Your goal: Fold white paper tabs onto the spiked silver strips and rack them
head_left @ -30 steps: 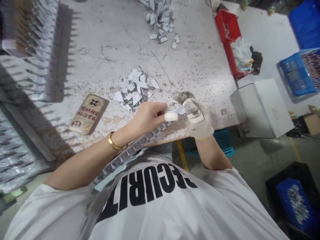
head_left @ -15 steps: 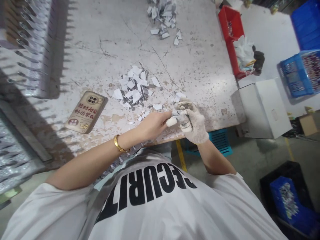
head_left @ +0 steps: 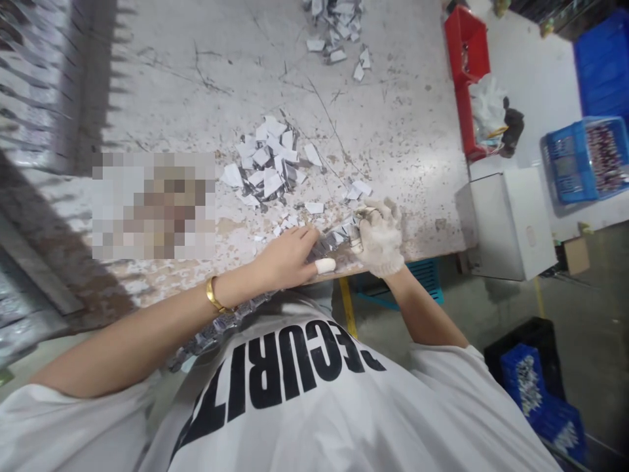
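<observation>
Scuffed white worktable [head_left: 393, 118] is taking up most of the view, and you're standing right at its near edge. A long strip [head_left: 236, 318] of small grey pieces is running up from about 7 o'clock by your shirt, passing under your forearm and ending between your two hands at the table's edge.

Your left hand [head_left: 289, 259] is bare and is lying over the strip with the fingers pressed close together. The thumb, wearing a white fingertip cover [head_left: 325, 265], is closing in against the strip from below. A gold bangle [head_left: 213, 296] is sitting on that wrist.

Your right hand [head_left: 381, 236] is wearing a knit glove, and its fingers are curling in and pinching the strip's far end. The two hands are working almost touching each other.

From your hands, a heap of loose white cut pieces [head_left: 268, 164] is lying at roughly 11 o'clock, with a few strays just beside your fingers. A second scatter of pieces [head_left: 339, 19] is sitting at 12 o'clock by the far edge.

At 1 o'clock a red bin [head_left: 466, 52] is standing off the table's corner. At 3 o'clock a white box [head_left: 511, 223] is sitting on the floor, with a blue basket [head_left: 584, 157] beyond it. Metal racks [head_left: 39, 78] are blurring past at 10 o'clock.
</observation>
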Tool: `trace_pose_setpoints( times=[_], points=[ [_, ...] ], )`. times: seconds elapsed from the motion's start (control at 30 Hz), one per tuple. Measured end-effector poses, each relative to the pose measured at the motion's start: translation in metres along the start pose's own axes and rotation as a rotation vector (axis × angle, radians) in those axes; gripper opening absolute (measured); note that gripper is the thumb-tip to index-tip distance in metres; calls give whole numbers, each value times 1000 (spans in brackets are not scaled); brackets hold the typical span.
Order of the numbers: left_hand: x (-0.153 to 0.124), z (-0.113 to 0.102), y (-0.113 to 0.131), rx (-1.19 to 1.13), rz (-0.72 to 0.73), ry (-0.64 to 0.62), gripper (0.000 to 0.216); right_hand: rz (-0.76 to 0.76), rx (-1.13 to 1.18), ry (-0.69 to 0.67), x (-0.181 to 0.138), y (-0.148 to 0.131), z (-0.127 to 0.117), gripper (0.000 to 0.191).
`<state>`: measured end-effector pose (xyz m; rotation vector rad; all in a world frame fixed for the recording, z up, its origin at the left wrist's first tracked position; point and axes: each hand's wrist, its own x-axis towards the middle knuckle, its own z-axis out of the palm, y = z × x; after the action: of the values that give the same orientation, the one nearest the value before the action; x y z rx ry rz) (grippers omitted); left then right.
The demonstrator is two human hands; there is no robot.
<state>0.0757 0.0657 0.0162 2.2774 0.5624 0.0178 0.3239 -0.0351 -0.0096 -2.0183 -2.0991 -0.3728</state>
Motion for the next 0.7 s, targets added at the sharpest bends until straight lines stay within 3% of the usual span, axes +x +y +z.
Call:
trace_pose_setpoints(
  times=[0.17, 0.4, 0.57, 0.7],
  points=[
    [1, 2, -4, 23, 12, -28, 41, 42, -16, -144, 5, 1, -4, 22],
    [1, 10, -11, 1, 56, 23, 39, 124, -33, -155, 3, -3, -8, 14],
    [4, 12, -14, -33, 61, 11, 36, 27, -47, -113, 9, -5, -12, 17],
    [6, 8, -12, -15, 26, -46, 38, 46, 19, -210, 15, 3, -8, 13]
  ],
)
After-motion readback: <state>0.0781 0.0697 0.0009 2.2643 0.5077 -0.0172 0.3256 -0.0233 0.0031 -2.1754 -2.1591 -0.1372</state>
